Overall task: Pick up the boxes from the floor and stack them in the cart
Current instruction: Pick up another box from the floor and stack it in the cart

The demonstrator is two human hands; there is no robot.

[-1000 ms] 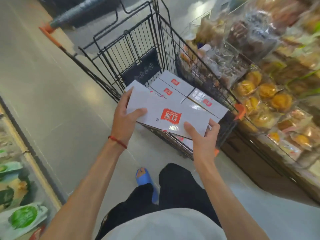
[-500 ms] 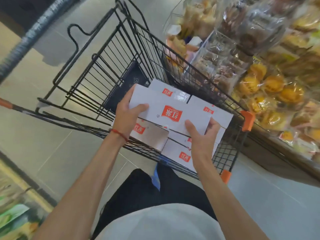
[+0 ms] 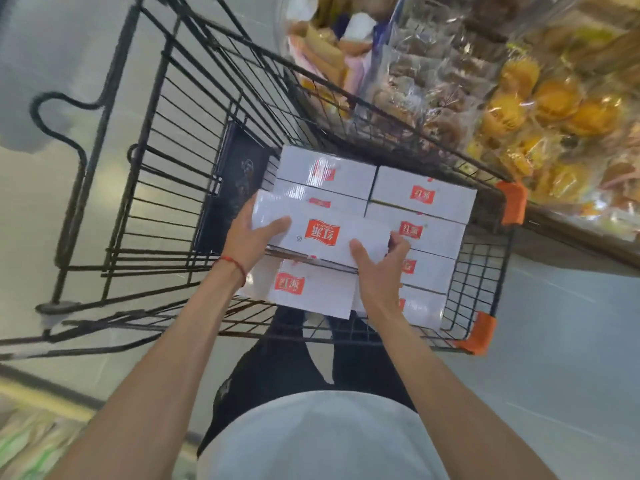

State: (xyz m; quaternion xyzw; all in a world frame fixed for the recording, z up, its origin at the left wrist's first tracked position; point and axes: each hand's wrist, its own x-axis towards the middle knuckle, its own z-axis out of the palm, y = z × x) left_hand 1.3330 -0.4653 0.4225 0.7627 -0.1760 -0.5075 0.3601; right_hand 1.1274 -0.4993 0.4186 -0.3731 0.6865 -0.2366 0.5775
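Note:
I hold a white box with a red logo [image 3: 322,233] over the black wire cart [image 3: 180,140]. My left hand [image 3: 251,239] grips its left end, thumb on top. My right hand [image 3: 379,268] grips its right end, thumb on the top face. The box hangs inside the cart, just above several matching white boxes [image 3: 420,195] stacked in rows on the cart floor. Another white box [image 3: 311,289] lies directly below the held one, near the cart's near wall.
A dark panel [image 3: 235,188] stands against the cart's left inner side. Shelves of bagged pastries and yellow cakes [image 3: 540,109] run close along the cart's right. Orange corner bumpers [image 3: 510,202] mark the cart's right corners. Grey floor lies left; packaged goods [image 3: 27,441] at lower left.
The box has moved forward and down, from above the cart's near edge to inside the basket over the stacked boxes. My view has tipped more steeply into the cart.

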